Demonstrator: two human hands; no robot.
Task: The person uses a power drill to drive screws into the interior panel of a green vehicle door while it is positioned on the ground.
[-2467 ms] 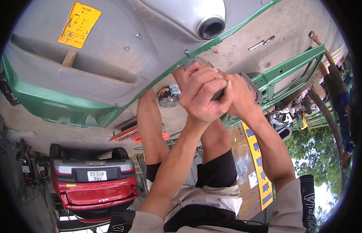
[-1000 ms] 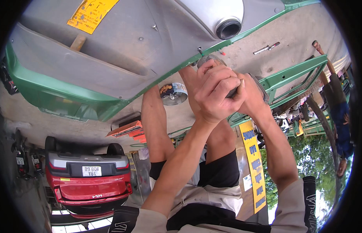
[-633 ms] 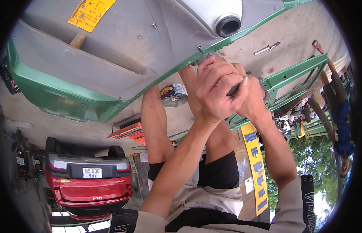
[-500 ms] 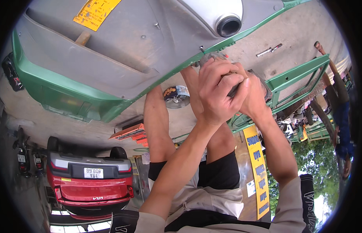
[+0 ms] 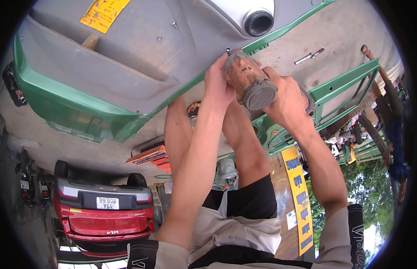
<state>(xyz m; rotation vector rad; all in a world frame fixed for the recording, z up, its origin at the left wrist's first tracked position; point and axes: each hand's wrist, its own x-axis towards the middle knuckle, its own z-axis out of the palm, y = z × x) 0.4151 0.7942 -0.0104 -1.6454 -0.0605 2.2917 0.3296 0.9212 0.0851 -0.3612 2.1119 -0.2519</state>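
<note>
My right hand (image 5: 287, 99) grips the handle of a worn orange and grey power driver (image 5: 247, 80). Its round grey rear cap faces me, and its nose is by the green edge of a large grey and green panel (image 5: 190, 62). My left hand (image 5: 219, 83) is at the tool's front left side, against the panel edge. Its fingers look closed, but their tips and whatever they hold are hidden. A small dark bolt or screw (image 5: 227, 51) stands up at the edge, just above my left fingertips.
On the panel are a black-ringed round opening (image 5: 258, 23) and a long pocket with a wooden handle (image 5: 90, 42). A metal ratchet-like tool (image 5: 309, 56) lies on the floor beyond. Nearby are a green frame (image 5: 340, 92), orange trays (image 5: 152, 157) and a red car (image 5: 107, 219).
My left hand has moved off the driver's rear, forward and left to its nose by the panel edge. The driver's body now shows; my right hand keeps its grip.
</note>
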